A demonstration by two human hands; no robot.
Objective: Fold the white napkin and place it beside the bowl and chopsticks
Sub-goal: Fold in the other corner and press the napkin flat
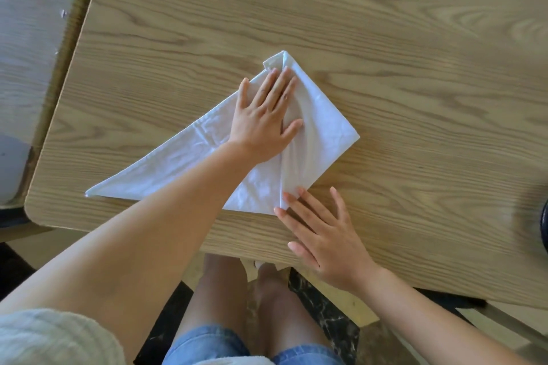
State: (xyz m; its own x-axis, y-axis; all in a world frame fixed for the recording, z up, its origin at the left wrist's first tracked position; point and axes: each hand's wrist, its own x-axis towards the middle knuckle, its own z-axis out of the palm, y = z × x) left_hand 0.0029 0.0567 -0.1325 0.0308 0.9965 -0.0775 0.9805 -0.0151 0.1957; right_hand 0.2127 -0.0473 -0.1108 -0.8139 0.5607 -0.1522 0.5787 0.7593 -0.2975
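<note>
Nearest, the right hand (323, 234) lies flat and open, fingertips pinning the napkin's near corner, holding nothing. Left hand (264, 118), also spread open, presses the white napkin (189, 157) onto the worktop (415, 83). Its right flap is folded in; the left point is still long. Bowl and chopsticks are not visible, so placing remains

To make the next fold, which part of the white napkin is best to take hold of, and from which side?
Probably the long free corner of the white napkin, pinched from the left side. It lies flat and uncovered near the table edge, while the left hand presses the middle and the right hand fingertips pin the near corner. The right flap looks already folded over.
</note>
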